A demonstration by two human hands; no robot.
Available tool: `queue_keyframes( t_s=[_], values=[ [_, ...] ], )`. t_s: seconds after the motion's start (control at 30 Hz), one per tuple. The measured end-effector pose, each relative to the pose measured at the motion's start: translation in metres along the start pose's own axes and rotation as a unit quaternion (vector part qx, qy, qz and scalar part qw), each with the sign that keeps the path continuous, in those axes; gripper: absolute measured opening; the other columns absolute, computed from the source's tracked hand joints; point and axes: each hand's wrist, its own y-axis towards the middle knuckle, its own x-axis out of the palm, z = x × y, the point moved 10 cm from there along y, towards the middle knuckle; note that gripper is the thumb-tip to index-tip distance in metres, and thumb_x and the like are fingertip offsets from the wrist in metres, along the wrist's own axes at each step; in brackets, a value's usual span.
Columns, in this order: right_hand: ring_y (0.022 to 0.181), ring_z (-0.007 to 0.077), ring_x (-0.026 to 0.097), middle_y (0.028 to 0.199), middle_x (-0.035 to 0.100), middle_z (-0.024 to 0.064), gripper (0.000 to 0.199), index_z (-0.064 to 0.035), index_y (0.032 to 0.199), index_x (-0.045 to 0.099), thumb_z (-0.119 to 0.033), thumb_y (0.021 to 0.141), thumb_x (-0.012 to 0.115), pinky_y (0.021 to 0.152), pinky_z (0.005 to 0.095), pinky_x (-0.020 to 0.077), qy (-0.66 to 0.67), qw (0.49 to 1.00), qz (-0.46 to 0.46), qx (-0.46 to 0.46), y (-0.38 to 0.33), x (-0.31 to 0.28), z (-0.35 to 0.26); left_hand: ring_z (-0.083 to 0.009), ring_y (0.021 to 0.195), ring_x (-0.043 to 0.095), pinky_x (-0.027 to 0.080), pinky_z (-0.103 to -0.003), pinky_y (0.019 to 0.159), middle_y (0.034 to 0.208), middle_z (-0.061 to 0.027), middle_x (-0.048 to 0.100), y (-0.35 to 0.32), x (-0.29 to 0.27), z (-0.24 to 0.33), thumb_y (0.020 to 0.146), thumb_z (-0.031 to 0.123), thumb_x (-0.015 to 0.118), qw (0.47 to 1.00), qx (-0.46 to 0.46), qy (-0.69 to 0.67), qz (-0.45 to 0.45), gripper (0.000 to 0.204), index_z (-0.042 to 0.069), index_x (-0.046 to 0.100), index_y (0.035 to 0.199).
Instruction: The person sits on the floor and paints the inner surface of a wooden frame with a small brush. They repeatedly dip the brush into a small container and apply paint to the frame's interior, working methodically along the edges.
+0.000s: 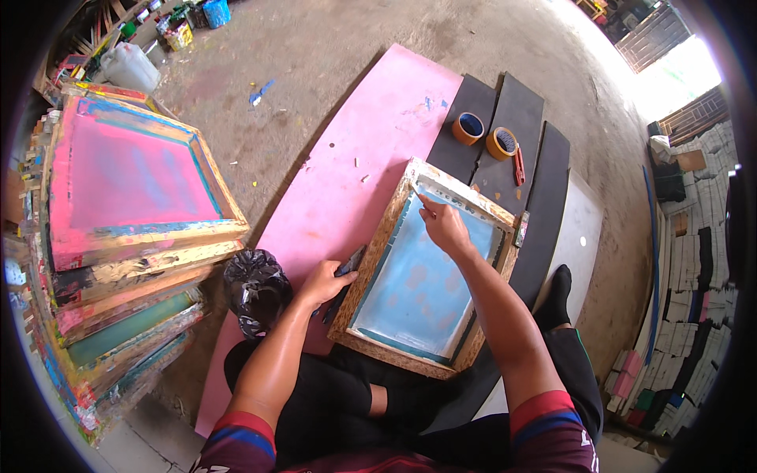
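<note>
Low in the centre, a wooden frame with blue mesh lies across pink and black boards. Left of centre, the left hand closes its grip around a dark tool, near a black plastic bag. The right hand is at the frame's upper left corner; I cannot tell whether its grip pinches anything. Above sit two orange rings; farthest, upper left, a white jug.

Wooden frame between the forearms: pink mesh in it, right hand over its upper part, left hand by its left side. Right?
Mesh colour is off: the head view shows the mesh is light blue, not pink. The rest stands: right hand over the upper part of the wooden frame, left hand by its left side.
</note>
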Motion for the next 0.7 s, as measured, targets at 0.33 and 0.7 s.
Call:
queue_keyframes(
  t_s=[0.33, 0.7],
  values=[
    [0.100, 0.0494, 0.075, 0.103, 0.079, 0.0260, 0.046, -0.0279, 0.153, 0.063, -0.033, 0.108, 0.063, 0.089, 0.0556, 0.0585, 0.071, 0.996, -0.017, 0.058, -0.006, -0.001, -0.009, -0.0152, 0.080, 0.066, 0.053, -0.039, 0.076, 0.084, -0.0087, 0.075, 0.001, -0.005, -0.003, 0.098, 0.030, 0.082, 1.000, 0.009, 0.000, 0.005, 0.036, -0.005, 0.076, 0.101],
    [0.120, 0.0368, 0.074, 0.123, 0.079, 0.0214, 0.044, -0.0242, 0.151, 0.066, -0.030, 0.108, 0.066, 0.103, 0.0452, 0.0547, 0.136, 0.985, -0.060, 0.088, 0.008, 0.015, 0.017, -0.0142, 0.080, 0.065, 0.053, -0.039, 0.076, 0.083, -0.0079, 0.074, 0.008, -0.002, -0.021, 0.097, 0.032, 0.083, 1.000, 0.001, 0.004, -0.010, 0.037, -0.004, 0.076, 0.100]
  ],
)
